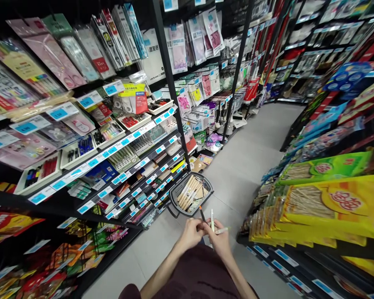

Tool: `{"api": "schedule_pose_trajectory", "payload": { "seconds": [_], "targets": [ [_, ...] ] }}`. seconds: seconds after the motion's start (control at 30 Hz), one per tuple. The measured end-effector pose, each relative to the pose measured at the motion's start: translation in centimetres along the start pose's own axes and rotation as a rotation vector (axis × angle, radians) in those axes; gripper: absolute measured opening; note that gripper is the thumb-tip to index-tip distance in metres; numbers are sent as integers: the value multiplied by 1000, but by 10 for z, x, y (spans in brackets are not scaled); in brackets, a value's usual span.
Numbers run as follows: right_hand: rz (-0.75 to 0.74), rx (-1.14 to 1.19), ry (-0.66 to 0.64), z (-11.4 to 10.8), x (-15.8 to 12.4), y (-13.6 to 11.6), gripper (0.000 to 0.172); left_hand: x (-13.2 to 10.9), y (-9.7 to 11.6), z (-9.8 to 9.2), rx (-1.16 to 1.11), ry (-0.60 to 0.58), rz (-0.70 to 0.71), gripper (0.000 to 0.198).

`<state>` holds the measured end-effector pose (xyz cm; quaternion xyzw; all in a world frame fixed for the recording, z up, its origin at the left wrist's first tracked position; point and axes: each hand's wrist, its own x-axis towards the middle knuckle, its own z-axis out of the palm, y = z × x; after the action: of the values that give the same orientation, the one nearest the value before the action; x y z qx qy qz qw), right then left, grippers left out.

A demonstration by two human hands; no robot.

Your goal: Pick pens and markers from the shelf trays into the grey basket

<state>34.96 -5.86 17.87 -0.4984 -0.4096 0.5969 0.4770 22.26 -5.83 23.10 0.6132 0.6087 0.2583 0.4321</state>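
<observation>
My left hand (190,233) and my right hand (220,241) meet in front of my body, fingers closed. Between them, at my left fingertips, a dark pen (202,213) with an orange end points up and away. My right hand grips a white pen (212,219) standing nearly upright and a pale pen (222,230) with a greenish end lying sideways. Where the fingers overlap, the lower ends of the pens are hidden. Just beyond my hands, a grey basket (172,198) stands on the floor, holding many slim beige and white pen-like items.
Left, a stationery shelf carries white trays of pens (46,171), blue price tags and hanging packets. Bagged snacks hang below it. On the right, yellow packets (327,205) jut toward the aisle. The grey tiled floor (246,162) runs ahead between the racks.
</observation>
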Motion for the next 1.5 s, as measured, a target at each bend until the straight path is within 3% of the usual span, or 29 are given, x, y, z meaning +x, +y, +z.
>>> {"api": "schedule_pose_trajectory", "payload": {
  "seconds": [0.17,0.33,0.5,0.63,0.77,0.83,0.93,1.17,1.3,1.5],
  "targets": [
    [-138,-207,-66,-6,1,4,41,-3,3,-9,74,-27,49,23],
    [-317,-497,-153,-21,5,9,33,-4,12,-28,-2,41,119,51],
    [-348,-675,-210,-31,10,11,37,-4,21,-31,-36,43,178,23],
    [-328,-602,-184,-33,16,6,39,4,23,-31,-22,144,163,19],
    [-216,-547,-105,-40,22,11,45,16,17,-52,84,277,199,18],
    [-162,-522,-70,-46,24,17,49,23,11,-73,193,336,234,17],
    [-111,-476,-49,-52,28,24,52,40,1,-118,359,437,269,20],
    [-50,-448,-67,-48,38,31,56,107,-16,-258,649,833,187,25],
    [-61,-456,-61,-49,45,36,61,146,-19,-316,859,763,182,27],
    [-17,-520,-69,-54,56,47,58,187,-21,-368,1049,599,98,37]
  ]
}}
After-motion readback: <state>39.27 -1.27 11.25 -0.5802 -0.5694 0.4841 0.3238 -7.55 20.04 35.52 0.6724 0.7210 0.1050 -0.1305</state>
